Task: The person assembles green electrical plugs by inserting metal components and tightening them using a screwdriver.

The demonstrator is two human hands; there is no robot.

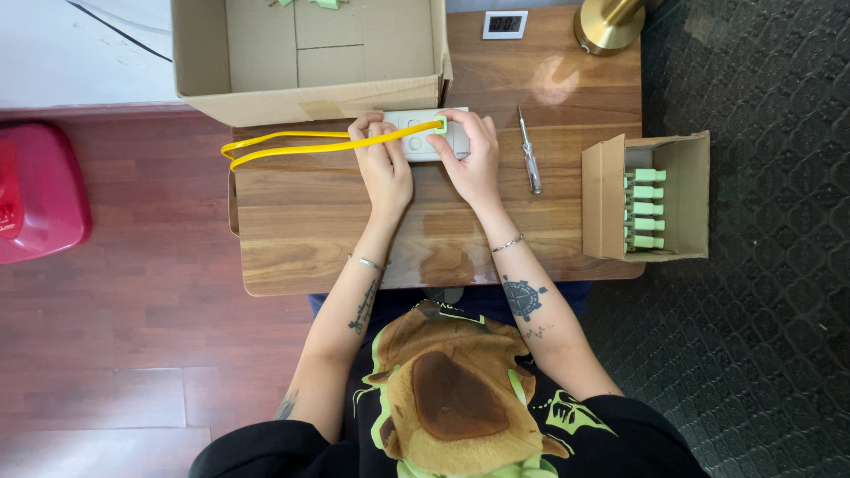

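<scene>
A white rectangular switch plate (423, 146) lies near the far edge of the wooden table (310, 239). My left hand (382, 164) rests on its left part and holds a yellow flat cable (301, 142) that loops out to the left. My right hand (469, 155) pinches the cable's light green end piece (439, 125) against the top of the plate, with its other fingers on the plate's right side.
A large open cardboard box (310, 62) stands just behind the plate. A screwdriver (529, 150) lies to the right of my right hand. A small open carton (651, 199) with several green pieces sits at the right edge. A brass lamp base (609, 25) and a small clock (505, 24) stand at the back. A red object (35, 190) sits on the floor.
</scene>
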